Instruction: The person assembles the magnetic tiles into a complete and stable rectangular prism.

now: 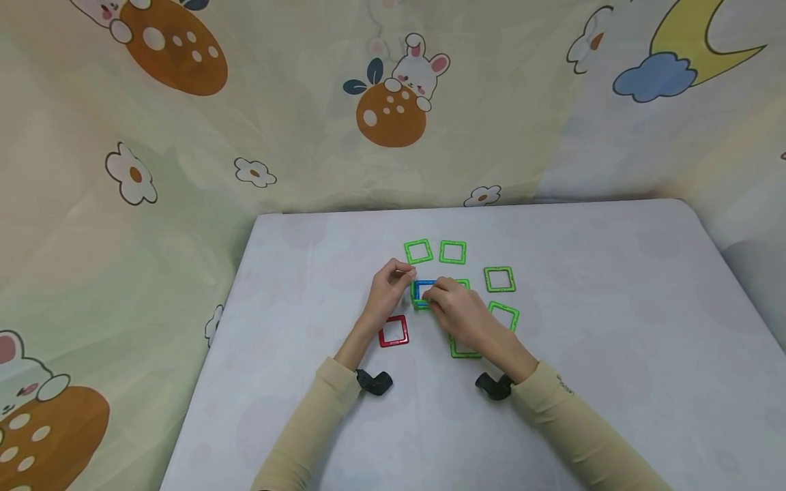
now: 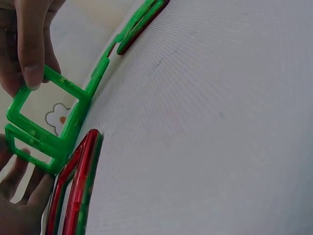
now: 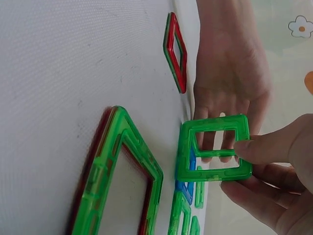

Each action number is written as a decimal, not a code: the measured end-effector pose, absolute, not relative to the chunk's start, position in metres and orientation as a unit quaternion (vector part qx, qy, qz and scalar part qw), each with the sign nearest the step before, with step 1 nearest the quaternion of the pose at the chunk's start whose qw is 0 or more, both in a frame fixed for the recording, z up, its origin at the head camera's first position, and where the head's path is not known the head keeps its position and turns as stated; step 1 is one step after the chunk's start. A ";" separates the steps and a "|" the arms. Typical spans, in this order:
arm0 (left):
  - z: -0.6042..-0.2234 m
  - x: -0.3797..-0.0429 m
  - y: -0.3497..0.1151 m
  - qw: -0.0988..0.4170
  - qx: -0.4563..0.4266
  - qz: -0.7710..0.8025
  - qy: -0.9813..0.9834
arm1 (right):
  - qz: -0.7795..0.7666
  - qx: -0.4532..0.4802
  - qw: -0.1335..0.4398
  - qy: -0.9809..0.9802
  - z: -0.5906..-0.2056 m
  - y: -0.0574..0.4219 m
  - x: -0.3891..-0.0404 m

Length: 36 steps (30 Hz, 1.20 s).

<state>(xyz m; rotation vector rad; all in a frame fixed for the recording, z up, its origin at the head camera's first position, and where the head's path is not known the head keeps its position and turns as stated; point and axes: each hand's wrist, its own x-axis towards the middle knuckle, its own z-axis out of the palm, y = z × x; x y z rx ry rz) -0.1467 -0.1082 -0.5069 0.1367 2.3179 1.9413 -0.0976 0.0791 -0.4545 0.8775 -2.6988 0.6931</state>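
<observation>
A blue square frame tile (image 1: 424, 281) lies in the middle of the table with green frames at its sides. My right hand (image 1: 460, 310) pinches a green square frame tile (image 3: 215, 175) by its edge; in the right wrist view it stands upright, thumb on the near face. My left hand (image 1: 389, 290) is at the blue tile's left side, thumb and index finger together at the top of another green frame tile (image 2: 32, 160). Its other fingers reach behind the frames, partly hidden. A red square frame tile (image 1: 394, 344) lies nearer me, below the left hand.
Green frame tiles lie around the work: two at the back, one of them here (image 1: 453, 262), and others to the right, including this green tile (image 1: 500, 289). Another green tile (image 1: 465, 355) is partly under my right forearm. A patterned cloth (image 1: 295, 136) hangs behind the table (image 1: 614, 341).
</observation>
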 end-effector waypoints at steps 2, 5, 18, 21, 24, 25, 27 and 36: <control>-0.507 -0.147 -0.108 0.058 0.044 0.640 0.765 | 0.240 0.294 0.108 -0.919 -0.455 0.079 -0.098; -0.508 -0.147 -0.108 0.059 0.041 0.641 0.764 | 0.246 0.289 0.108 -0.919 -0.456 0.080 -0.099; -0.508 -0.148 -0.107 0.053 0.045 0.638 0.766 | 0.256 0.270 0.099 -0.923 -0.457 0.089 -0.097; -0.507 -0.149 -0.107 0.055 0.042 0.639 0.766 | 0.264 0.259 0.090 -0.925 -0.456 0.095 -0.093; -0.507 -0.148 -0.107 0.058 0.040 0.639 0.766 | 0.272 0.248 0.076 -0.927 -0.456 0.101 -0.089; -0.506 -0.148 -0.107 0.058 0.039 0.639 0.766 | 0.275 0.245 0.070 -0.927 -0.456 0.103 -0.088; -0.506 -0.148 -0.107 0.059 0.039 0.640 0.765 | 0.277 0.239 0.060 -0.929 -0.456 0.107 -0.085; -0.504 -0.148 -0.107 0.065 0.033 0.640 0.764 | 0.270 0.246 0.019 -0.931 -0.460 0.122 -0.073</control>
